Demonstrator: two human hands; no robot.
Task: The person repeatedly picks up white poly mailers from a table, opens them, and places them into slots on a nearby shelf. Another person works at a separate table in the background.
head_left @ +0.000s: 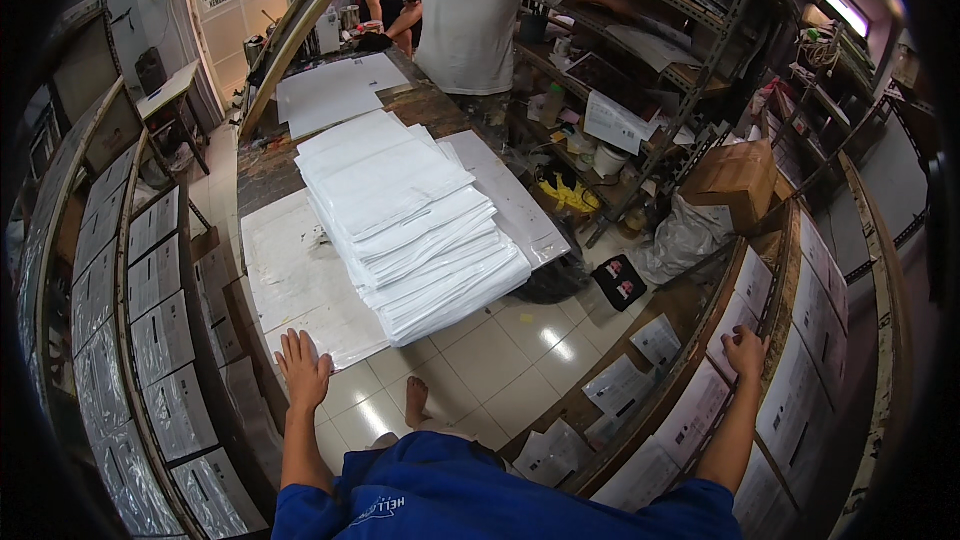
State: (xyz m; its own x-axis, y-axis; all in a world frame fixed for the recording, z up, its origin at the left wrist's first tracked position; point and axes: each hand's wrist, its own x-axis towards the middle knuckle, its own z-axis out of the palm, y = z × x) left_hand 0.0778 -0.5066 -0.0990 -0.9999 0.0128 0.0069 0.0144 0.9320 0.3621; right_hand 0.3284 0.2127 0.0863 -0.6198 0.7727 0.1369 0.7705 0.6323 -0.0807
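My left hand (304,370) has its fingers spread, beside the near left corner of a white board (285,265) on the work table. On the table stands a tall, slightly fanned stack of white plastic sheets or bags (390,190). Out to the right, my right hand (745,350) is at a slanted wooden rack (778,335) with printed white sheets (690,405) laid along it. Its fingers are curled, and what they hold, if anything, is too small to make out.
Across the table a person in a white shirt (465,15) holds up a wooden frame (290,55). More printed sheets (165,330) line racks on my left. A metal shelf (690,60), a cardboard box (730,185) and a black cloth item (620,283) are at the right.
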